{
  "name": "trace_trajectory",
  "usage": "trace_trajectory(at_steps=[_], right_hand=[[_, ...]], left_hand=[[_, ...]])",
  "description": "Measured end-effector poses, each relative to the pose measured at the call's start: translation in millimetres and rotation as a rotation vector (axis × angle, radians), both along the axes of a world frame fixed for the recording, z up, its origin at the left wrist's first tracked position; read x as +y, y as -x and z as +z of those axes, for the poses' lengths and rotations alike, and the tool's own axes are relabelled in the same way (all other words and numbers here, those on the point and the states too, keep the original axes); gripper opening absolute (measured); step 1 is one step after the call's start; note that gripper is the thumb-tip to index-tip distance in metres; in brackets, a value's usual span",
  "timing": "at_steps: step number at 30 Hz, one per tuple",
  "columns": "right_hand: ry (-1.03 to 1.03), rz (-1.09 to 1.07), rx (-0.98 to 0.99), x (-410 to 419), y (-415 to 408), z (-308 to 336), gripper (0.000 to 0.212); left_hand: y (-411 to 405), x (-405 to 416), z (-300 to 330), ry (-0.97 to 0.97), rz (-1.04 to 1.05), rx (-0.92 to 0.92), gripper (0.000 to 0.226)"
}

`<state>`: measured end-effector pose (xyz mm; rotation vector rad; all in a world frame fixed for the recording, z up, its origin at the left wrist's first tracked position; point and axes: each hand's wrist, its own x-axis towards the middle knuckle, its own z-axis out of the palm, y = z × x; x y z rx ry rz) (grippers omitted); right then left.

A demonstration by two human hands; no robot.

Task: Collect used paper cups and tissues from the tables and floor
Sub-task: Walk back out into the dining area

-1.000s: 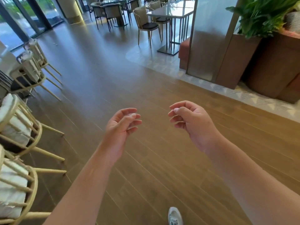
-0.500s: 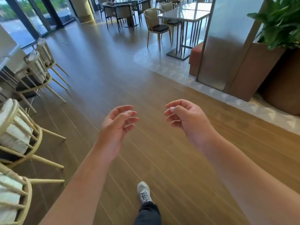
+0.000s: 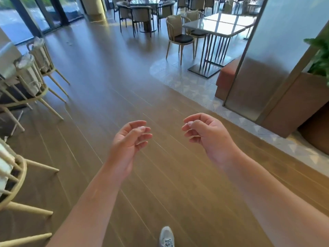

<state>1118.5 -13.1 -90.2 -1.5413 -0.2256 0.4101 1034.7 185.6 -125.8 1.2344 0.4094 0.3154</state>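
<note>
Cups and tissues: none in view; left hand (image 3: 130, 139) and right hand (image 3: 206, 134) loosely curled, empty, collecting still ahead.

**Both hands raised in front, holding nothing**

Both bare forearms reach forward from the lower edge of the view. The left hand (image 3: 129, 141) has its palm turned inward, with the fingers loosely curled and the thumb above them. The right hand (image 3: 207, 134) mirrors it, with its fingers also loosely curled. The two hands are apart and do not touch.
</note>
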Motion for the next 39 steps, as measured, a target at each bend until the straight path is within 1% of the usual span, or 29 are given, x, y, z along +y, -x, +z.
trace_trajectory(at_steps=[4,7,11,16,19,24,29,32,37,39], right_hand=[[-0.040,0.009,-0.014,55.5,-52.1,10.0,0.021],[-0.045,0.025,-0.007,85.2,-82.3,12.4,0.019],[-0.067,0.032,-0.002,118.1,-126.6,13.6,0.019],[-0.075,0.067,0.018,156.3,-192.8,-1.1,0.021],[-0.084,0.076,0.040,182.0,-242.8,-11.3,0.022],[-0.112,0.116,0.068,231.5,-339.7,-21.3,0.023],[-0.112,0.169,0.100,273.5,-438.9,-10.0,0.023],[-0.125,0.198,0.076,302.0,-491.4,1.6,0.023],[-0.162,0.284,0.072,355.0,-543.2,8.7,0.023],[-0.163,0.335,0.072,380.1,-556.4,7.3,0.023]], left_hand=[[-54.3,54.7,11.9,-0.025,0.006,-0.021,0.024],[-85.6,82.9,14.3,-0.031,0.006,-0.037,0.016],[-123.6,113.6,10.9,-0.035,0.022,-0.022,0.024],[-179.3,156.7,-0.1,-0.067,0.061,0.005,0.021],[-222.5,181.8,-5.1,-0.099,0.095,0.022,0.017],[-315.2,220.5,-8.9,-0.097,0.143,0.036,0.019],[-410.1,244.6,-2.3,-0.105,0.156,0.084,0.024],[-453.4,268.8,6.5,-0.109,0.199,0.072,0.022],[-481.4,314.8,17.2,-0.133,0.270,0.059,0.022],[-483.8,339.1,18.0,-0.127,0.322,0.061,0.016]])
